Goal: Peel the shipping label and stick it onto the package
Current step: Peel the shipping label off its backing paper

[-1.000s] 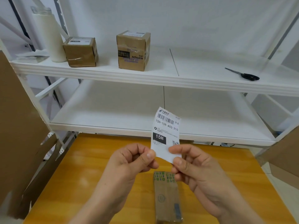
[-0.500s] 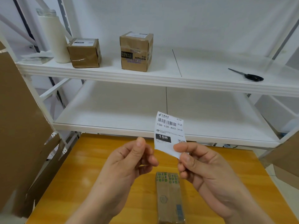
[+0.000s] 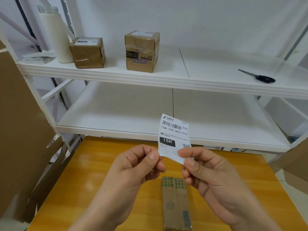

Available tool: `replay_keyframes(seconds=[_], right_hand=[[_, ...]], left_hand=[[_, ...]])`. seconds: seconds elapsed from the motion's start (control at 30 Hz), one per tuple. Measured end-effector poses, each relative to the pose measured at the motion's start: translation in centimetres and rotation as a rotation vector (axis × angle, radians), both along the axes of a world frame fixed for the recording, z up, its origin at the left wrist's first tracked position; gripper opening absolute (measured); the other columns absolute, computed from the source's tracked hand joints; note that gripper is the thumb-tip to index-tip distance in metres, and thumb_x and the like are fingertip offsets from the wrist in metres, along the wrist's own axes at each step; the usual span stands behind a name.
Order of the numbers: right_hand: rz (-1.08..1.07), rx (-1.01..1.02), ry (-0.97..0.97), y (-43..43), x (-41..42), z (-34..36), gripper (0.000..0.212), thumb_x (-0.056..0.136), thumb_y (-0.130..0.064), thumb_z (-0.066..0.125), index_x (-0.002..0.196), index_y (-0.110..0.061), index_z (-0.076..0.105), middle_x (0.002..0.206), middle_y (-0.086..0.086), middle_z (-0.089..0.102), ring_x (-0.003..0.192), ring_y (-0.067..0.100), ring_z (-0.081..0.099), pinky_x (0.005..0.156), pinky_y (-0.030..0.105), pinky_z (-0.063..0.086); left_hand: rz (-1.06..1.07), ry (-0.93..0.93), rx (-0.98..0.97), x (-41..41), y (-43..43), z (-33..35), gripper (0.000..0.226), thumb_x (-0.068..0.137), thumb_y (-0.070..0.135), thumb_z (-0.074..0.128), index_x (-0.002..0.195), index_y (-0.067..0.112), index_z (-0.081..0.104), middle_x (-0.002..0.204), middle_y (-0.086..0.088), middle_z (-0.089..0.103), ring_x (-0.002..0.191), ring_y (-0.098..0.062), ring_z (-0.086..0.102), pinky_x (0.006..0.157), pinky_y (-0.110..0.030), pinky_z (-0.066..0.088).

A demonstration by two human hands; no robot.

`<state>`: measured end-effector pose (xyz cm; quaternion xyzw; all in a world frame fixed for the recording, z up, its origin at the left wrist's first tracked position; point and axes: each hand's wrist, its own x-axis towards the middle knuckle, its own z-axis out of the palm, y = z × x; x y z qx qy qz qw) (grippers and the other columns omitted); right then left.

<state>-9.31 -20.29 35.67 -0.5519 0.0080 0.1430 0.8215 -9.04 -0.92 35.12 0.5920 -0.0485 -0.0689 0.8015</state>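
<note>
My left hand and right hand pinch the label low; package lies below, long axis away from me.

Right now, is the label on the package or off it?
Off: left hand and right hand pinch the label in the air, above the package.

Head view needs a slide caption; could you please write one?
Left hand and right hand pinch the label above the package on the table.

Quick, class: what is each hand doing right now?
Left hand: pinches the shipping label at its lower left corner.
Right hand: pinches its lower right edge.
</note>
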Motion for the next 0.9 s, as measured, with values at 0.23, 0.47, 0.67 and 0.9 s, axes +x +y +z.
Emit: replay_keyframes(seconds=[0.23,0.47,0.67,0.9], right_hand=[[-0.014,-0.01,0.001,0.3,0.2,0.1,0.06,0.043,-0.032,0.097,0.093,-0.007,0.078,0.065,0.007,0.064,0.058,0.013,0.062,0.054,0.021,0.053],[-0.003,-0.055,-0.011,0.4,0.5,0.1,0.059,0.045,-0.035,0.095,0.095,-0.008,0.078,0.067,0.007,0.065,0.061,0.013,0.063,0.057,0.021,0.054],[-0.014,-0.27,-0.055,1.1,0.4,0.4,0.024,0.071,-0.028,0.076,0.093,-0.021,0.08,0.079,0.001,0.07,0.079,0.016,0.066,0.068,0.025,0.056],[0.07,-0.653,-0.224,1.6,0.3,0.9,0.033,0.075,-0.057,0.063,0.107,-0.056,0.069,0.138,-0.026,0.052,0.123,-0.007,0.053,0.102,0.032,0.047]], left_hand=[[0.012,-0.019,0.007,0.2,0.0,-0.1,0.015,0.082,0.024,0.061,0.076,0.013,0.069,0.07,-0.007,0.066,0.074,-0.021,0.059,0.074,-0.035,0.049],[0.014,-0.026,-0.037,0.5,0.2,-0.1,0.012,0.079,0.024,0.068,0.075,0.013,0.068,0.068,-0.009,0.064,0.075,-0.026,0.055,0.075,-0.037,0.045],[0.027,-0.055,-0.025,0.6,0.1,-0.2,0.02,0.077,0.031,0.068,0.08,0.011,0.069,0.073,-0.009,0.067,0.076,-0.021,0.059,0.076,-0.035,0.045],[0.08,-0.122,0.095,0.6,-0.4,-0.7,0.02,0.085,0.028,0.059,0.085,0.01,0.068,0.077,-0.005,0.069,0.078,-0.013,0.061,0.079,-0.033,0.045]])
